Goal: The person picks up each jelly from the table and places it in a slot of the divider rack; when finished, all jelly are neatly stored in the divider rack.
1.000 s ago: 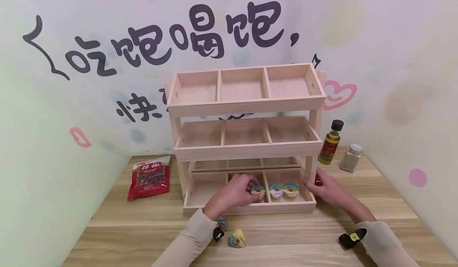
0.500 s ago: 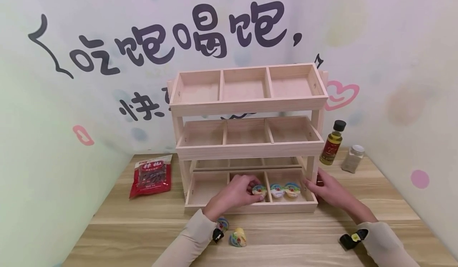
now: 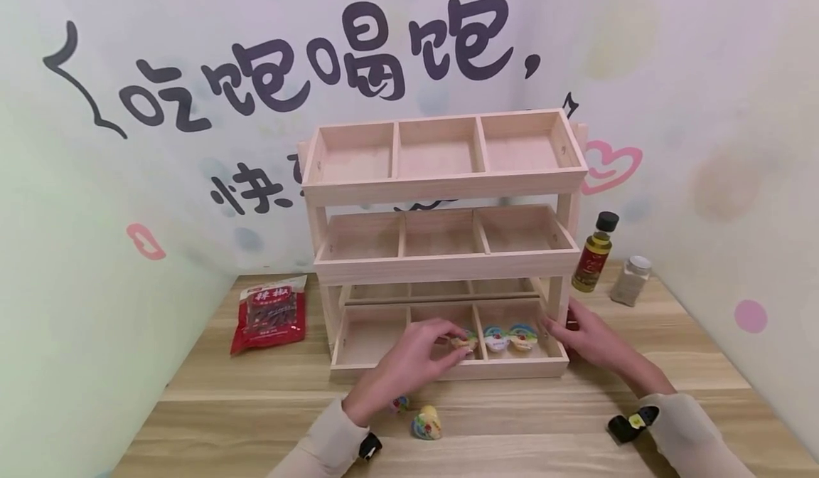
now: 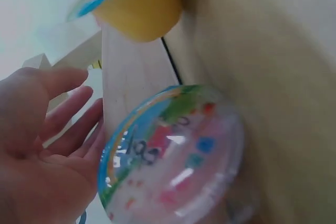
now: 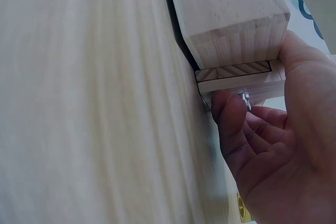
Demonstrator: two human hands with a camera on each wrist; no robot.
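Note:
A three-tier wooden rack stands on the table. My left hand is over the middle compartment of its lowest tier, fingers around a small jelly cup there. In the left wrist view the left hand has its fingers spread and loose. Two more jelly cups sit side by side in the right compartment. My right hand grips the rack's lower right end, by a metal screw in the right wrist view. On the table lie a yellow jelly cup and a pinkish one.
A red bag of dried chillies lies left of the rack. To the right stand an oil bottle and a glass jar with a white lid. A printed wall closes off the back.
My left hand has loosened around the jelly cup in the middle compartment and drawn back slightly, its wrist shifting left. The right hand stays on the rack.

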